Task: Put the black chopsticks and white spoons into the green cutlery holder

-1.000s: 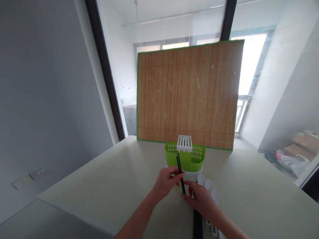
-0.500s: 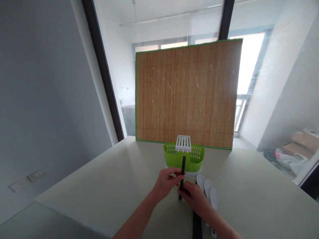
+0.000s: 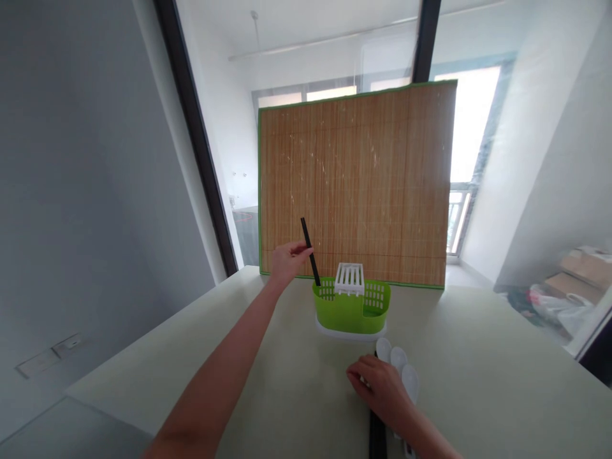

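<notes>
My left hand point(image 3: 288, 262) pinches a pair of black chopsticks point(image 3: 311, 252) near their middle. They lean up to the left, and their lower ends reach the left compartment of a green cutlery holder point(image 3: 342, 314). A white slatted piece point(image 3: 349, 278) sits on top of the holder's middle. My right hand point(image 3: 378, 384) is curled closed just above the table, with nothing visible in it. Beneath and beside it lie more black chopsticks point(image 3: 377, 437), partly covered by the hand. White spoons point(image 3: 410, 380) lie along its right side, their handles partly hidden by my forearm.
The holder stands on a white base tray point(image 3: 351, 335) on the pale table point(image 3: 215, 363). Behind it a bamboo mat with green edging point(image 3: 358, 185) stands upright at the table's far edge. Cardboard boxes point(image 3: 586, 271) and plastic bags are on the floor at right.
My left hand has carried the chopsticks up, left and forward to the holder's left compartment. My right hand has let go of them and stays low near the spoons.
</notes>
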Demonstrator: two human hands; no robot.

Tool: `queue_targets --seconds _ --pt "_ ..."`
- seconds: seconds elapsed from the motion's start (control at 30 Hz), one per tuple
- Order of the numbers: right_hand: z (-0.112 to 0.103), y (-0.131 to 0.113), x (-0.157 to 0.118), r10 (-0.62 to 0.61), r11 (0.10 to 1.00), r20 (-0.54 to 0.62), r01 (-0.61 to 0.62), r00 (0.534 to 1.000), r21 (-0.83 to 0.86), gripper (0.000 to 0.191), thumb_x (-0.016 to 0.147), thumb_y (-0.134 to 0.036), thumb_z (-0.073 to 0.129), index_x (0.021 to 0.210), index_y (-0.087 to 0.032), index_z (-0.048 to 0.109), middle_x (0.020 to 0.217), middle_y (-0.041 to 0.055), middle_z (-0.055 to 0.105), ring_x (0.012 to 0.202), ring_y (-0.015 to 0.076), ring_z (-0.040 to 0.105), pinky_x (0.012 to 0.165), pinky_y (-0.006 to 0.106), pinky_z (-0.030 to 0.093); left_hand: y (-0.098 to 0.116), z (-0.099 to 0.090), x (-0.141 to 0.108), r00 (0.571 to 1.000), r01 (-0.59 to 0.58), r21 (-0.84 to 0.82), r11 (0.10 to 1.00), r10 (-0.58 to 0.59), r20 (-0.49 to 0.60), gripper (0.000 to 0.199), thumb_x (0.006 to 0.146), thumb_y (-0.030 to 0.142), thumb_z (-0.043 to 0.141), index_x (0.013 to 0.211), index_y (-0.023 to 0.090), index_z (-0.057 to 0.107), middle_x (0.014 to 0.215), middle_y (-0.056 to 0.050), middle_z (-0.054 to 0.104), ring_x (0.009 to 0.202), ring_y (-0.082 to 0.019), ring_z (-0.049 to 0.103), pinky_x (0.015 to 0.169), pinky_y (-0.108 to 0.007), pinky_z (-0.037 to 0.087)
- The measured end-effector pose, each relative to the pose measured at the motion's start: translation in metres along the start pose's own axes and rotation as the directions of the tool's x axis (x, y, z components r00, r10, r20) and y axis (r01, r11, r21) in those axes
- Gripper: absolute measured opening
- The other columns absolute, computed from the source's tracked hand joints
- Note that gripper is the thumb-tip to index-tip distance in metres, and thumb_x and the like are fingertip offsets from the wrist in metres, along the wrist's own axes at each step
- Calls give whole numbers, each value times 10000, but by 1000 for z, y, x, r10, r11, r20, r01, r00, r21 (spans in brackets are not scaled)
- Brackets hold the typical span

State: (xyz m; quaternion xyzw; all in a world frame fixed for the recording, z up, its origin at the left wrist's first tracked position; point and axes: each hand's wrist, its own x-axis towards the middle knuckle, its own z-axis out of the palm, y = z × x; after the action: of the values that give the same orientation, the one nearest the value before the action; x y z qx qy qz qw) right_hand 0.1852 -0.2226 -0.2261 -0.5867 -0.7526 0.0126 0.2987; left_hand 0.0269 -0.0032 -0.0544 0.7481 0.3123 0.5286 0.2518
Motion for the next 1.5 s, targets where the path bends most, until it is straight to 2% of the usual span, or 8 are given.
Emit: queue_targets --seconds 0.2,0.47,0.87,1.1,1.2,1.3,1.4,1.5 --pt "5 3 -2 -43 991 54 50 998 -122 194 906 -210 429 814 -215 599 763 4 609 743 154 541 651 250 342 -47 51 8 971 91 120 989 -115 210 276 685 340 678 855 124 705 759 -79 704 700 -180 648 612 -275 522" --pt "4 1 -3 -53 976 105 73 993 -203 182 903 -222 444 789 -218 585 748 -2 609 749 159 532 645 262 323 -54 83 5 886 60 181 982 -136 444 317 710 352 647 926 127 699 769 -69 699 637 -149 627 569 -251 499" --pt "4 3 -4 -47 976 72 61 996 -208 191 901 -222 437 774 -224 579 743 -2 618 732 161 544 631 258 326 -53 76 -3 950 -32 392 919 -94 298 321 705 338 650 1001 216 678 1033 -81 633 881 -213 592 773 -291 429" --pt "-5 11 -4 173 984 -142 -177 975 -22 197 898 -266 434 841 -240 621 745 -2 651 695 157 592 607 242 346 -26 56 -110 996 74 119 990 -79 32 268 825 342 464 1028 198 565 952 -36 612 710 -129 543 622 -226 427" --pt "-7 16 -4 273 962 -206 -267 940 57 221 895 -319 433 832 -246 633 719 -1 658 647 164 596 571 242 345 -12 59 -183 953 107 128 986 -139 268 190 808 319 485 948 223 571 871 -4 610 698 -130 531 646 -234 416" --pt "-7 21 -4 316 947 -223 -294 922 126 268 901 -367 411 830 -242 639 705 6 665 619 171 596 590 251 374 2 67 -233 844 64 245 967 -183 504 170 738 275 566 902 244 593 900 5 607 814 -154 531 741 -258 397" --pt "-6 23 -4 327 943 -214 -301 921 144 276 898 -384 414 831 -246 643 698 4 668 619 173 601 615 256 392 8 75 -253 734 29 344 939 -253 630 213 672 323 639 872 252 616 954 -7 599 921 -196 521 773 -283 383" --pt "-7 22 -4 308 949 -207 -287 929 129 253 895 -358 423 821 -252 641 718 -4 671 647 169 608 613 248 385 9 78 -252 714 27 418 908 -310 628 212 665 352 639 853 254 626 969 -13 591 945 -214 520 778 -303 383"
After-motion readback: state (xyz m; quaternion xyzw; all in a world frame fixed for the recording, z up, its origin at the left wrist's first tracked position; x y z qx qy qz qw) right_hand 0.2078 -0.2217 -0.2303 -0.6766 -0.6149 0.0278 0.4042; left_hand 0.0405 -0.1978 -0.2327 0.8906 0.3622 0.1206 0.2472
